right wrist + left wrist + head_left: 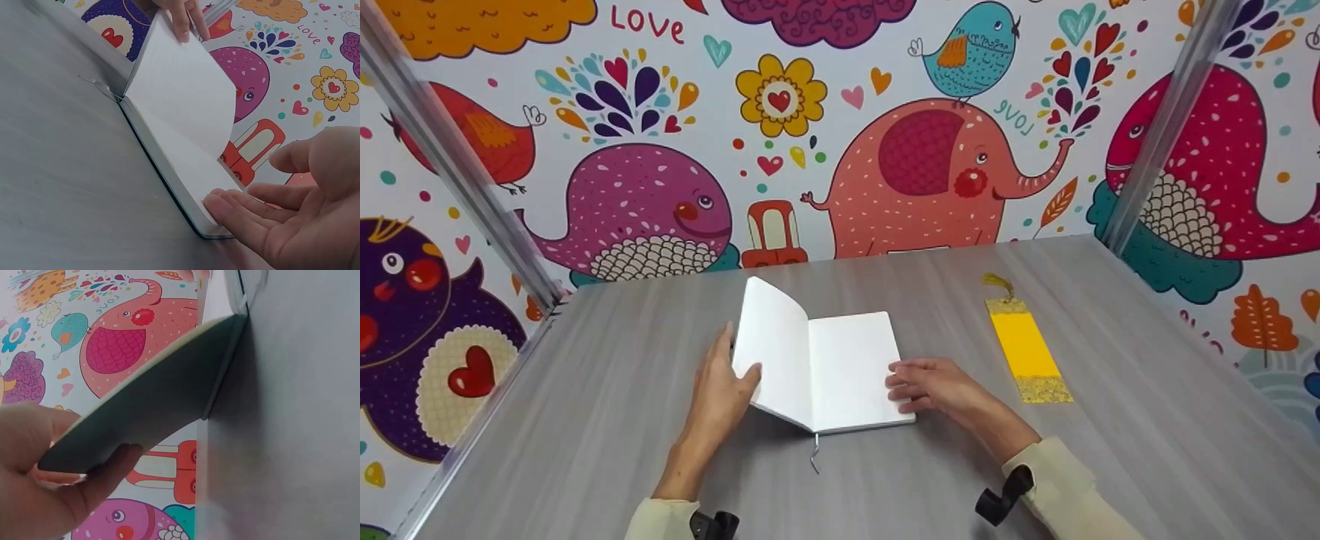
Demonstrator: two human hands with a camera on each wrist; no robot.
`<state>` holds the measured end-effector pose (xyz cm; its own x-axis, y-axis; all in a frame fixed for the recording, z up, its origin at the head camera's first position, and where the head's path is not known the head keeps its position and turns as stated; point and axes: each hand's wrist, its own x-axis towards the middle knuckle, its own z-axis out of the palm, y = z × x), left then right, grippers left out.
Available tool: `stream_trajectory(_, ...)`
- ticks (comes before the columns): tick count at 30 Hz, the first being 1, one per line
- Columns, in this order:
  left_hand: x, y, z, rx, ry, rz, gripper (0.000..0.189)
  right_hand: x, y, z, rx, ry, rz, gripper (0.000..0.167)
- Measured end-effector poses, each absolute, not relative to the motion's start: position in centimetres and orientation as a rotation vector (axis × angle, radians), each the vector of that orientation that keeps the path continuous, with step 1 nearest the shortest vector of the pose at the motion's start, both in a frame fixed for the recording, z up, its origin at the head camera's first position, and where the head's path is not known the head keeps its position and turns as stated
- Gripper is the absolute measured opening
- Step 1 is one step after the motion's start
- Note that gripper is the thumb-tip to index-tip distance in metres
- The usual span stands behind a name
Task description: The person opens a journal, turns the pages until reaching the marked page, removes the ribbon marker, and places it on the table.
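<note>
An open notebook (855, 375) with blank white pages and a dark green cover (152, 399) lies on the table, its left part lifted at a slant. My left hand (718, 394) grips that raised part by its outer edge, thumb on the page side and fingers behind the cover. On the right page's outer edge rest the fingertips of my right hand (941, 390), its fingers fairly straight and the thumb apart from the paper in the right wrist view. A thin ribbon (815, 454) sticks out below the notebook's spine.
Right of the notebook lies a yellow bookmark (1027, 349) with patterned ends and a tassel. The grey wood-grain table (622, 360) meets a wall (780, 165) printed with cartoon animals at the back. Metal posts (472, 172) stand at the corners.
</note>
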<state>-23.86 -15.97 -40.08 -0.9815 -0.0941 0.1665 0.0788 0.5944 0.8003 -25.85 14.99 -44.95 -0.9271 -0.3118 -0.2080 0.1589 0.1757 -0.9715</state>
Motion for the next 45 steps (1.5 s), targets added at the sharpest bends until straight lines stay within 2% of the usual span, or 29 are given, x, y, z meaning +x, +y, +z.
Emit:
stream_trajectory(14,-22.0,-12.3,-39.5,-0.218,-2.569,-1.467,0.066,-25.5,14.5,-45.0,-0.178,2.088,-1.808,0.056)
stream_trajectory(33,-21.6,-7.4,-40.9,-0.558,-2.781,-1.077,0.058,-25.4,13.9,-44.0,-0.291,1.922,-1.949,0.063)
stream_trajectory(45,-21.8,-6.1,-42.0,-0.684,-2.88,-0.964,0.068,-25.4,14.2,-43.8,-0.247,1.908,-2.022,0.062)
